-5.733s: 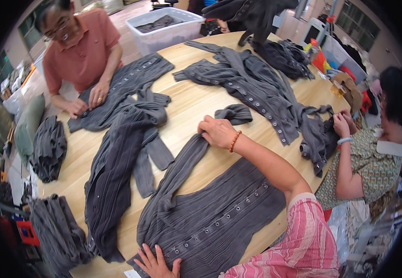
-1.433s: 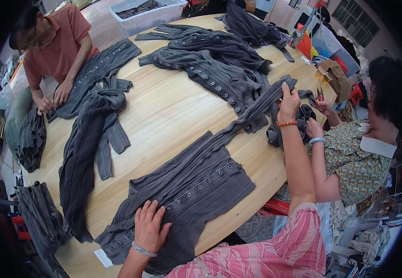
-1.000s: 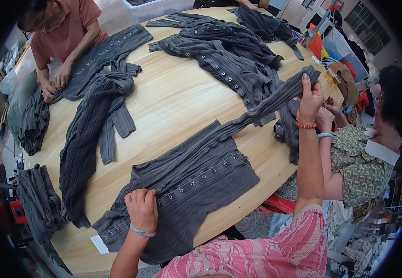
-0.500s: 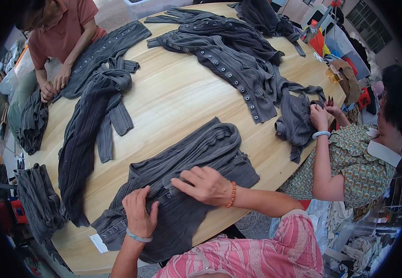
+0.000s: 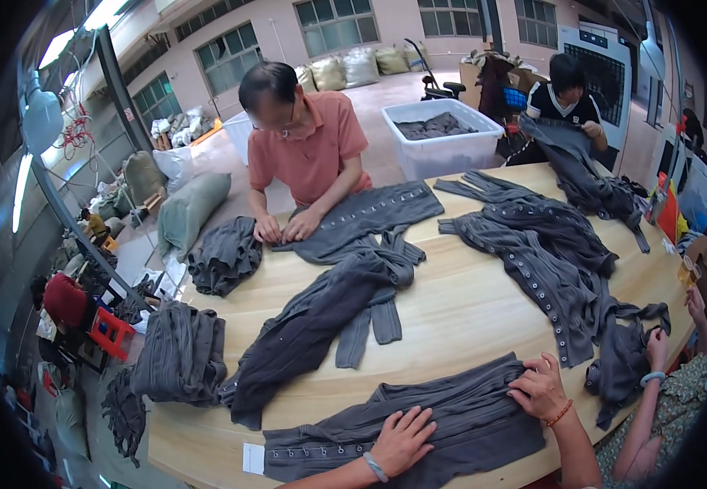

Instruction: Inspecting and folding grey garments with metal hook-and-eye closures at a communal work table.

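Observation:
A dark grey ribbed knit garment (image 5: 459,407) lies folded lengthwise on the near side of the pale wooden table (image 5: 451,314). Small metal hooks run in a row along its near left part, and a white label (image 5: 253,458) juts from its left end. My left hand (image 5: 402,440) rests flat on the fabric, fingers stretched and slightly apart. At the right end, my right hand (image 5: 539,389) has its fingers bent over the garment's edge, seemingly gripping the cloth. Part of the near edge runs out of the picture.
A folded grey stack (image 5: 178,354) and a long garment (image 5: 321,326) lie left; eyeleted garments (image 5: 524,261) lie right. Across the table, a person in a salmon shirt (image 5: 313,155) handles cloth. Another person's hand (image 5: 657,350) works at right. A white bin (image 5: 443,147) stands behind.
The view has tilted up, bringing the room into sight. The near garment now lies flatter and straighter. My hands have moved apart, the right one to the garment's right end.

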Tool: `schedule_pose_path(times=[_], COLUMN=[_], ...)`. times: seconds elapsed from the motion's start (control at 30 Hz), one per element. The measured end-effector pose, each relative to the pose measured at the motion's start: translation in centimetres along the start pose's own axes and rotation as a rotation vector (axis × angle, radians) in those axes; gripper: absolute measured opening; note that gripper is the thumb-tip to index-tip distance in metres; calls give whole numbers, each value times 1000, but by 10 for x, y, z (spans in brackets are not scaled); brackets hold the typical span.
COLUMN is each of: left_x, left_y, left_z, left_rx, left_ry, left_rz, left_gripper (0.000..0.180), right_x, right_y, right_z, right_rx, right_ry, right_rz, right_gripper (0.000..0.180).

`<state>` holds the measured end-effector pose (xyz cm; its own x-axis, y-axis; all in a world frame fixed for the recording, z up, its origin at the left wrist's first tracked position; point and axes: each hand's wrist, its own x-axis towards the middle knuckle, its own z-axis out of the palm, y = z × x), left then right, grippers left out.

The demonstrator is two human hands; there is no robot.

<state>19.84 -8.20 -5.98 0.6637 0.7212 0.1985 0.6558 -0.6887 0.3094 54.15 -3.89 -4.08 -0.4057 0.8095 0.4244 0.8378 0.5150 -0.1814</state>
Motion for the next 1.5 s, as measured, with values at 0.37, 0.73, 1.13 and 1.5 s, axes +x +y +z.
schedule_pose_path(times=[0.37, 0.73, 1.13, 1.5], left_x=[20, 28, 0, -75], left_y=[0, 2, 8, 21], left_z=[4, -9, -33, -50], left_rx=[-119, -371, -51, 2], left_ry=[283, 337, 136, 334], left_rz=[-243, -232, -434, -410], left_gripper=[45, 20, 40, 47], right_x=[36, 34, 53, 136], right_y=[3, 4, -21, 5], right_z=[12, -2, -7, -7], right_rx=[405, 404, 133, 267], right_ry=[54, -52, -75, -228], right_rz=[63, 54, -11, 589], right_gripper=[9, 10, 36, 73])
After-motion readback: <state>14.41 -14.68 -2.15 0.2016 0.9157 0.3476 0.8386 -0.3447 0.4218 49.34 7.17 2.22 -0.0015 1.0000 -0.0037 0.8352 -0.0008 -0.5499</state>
